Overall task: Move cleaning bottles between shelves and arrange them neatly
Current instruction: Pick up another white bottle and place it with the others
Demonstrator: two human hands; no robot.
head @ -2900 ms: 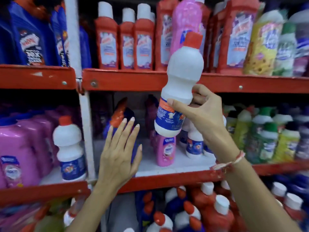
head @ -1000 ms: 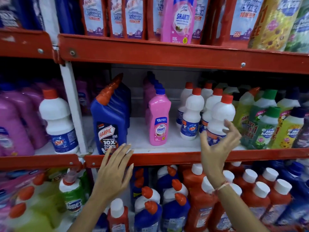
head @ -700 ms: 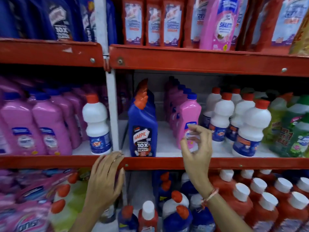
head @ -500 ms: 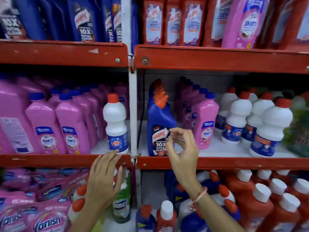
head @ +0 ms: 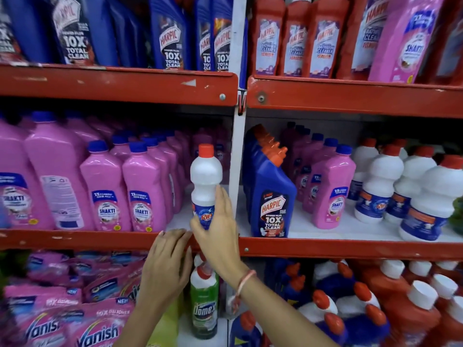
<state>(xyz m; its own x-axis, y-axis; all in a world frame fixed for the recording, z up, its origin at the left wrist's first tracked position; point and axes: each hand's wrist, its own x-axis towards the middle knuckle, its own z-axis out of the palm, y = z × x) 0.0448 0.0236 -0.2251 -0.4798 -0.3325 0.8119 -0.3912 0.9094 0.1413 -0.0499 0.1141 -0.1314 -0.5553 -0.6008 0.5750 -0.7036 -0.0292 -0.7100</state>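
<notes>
A white bottle with a red cap and blue label (head: 206, 176) stands alone at the right end of the left middle shelf, beside pink bottles (head: 142, 191). My right hand (head: 217, 229) wraps around its lower part, thumb and fingers on the label. Below it, my left hand (head: 166, 264) rests with fingers spread on the red shelf edge (head: 100, 240), holding nothing. More white red-capped bottles (head: 380, 186) stand in rows on the right middle shelf.
A white upright post (head: 236, 156) divides the two shelf bays. Blue Harpic bottles (head: 270, 196) and pink bottles stand right of it. A green Domex bottle (head: 204, 306), Vanish pouches (head: 75, 321) and red bottles (head: 411, 304) fill the lower shelf. Upper shelves are full.
My right hand moved left from the right bay and closed around the lone white bottle in the left bay. The view shifted left. My left hand stayed on the shelf edge.
</notes>
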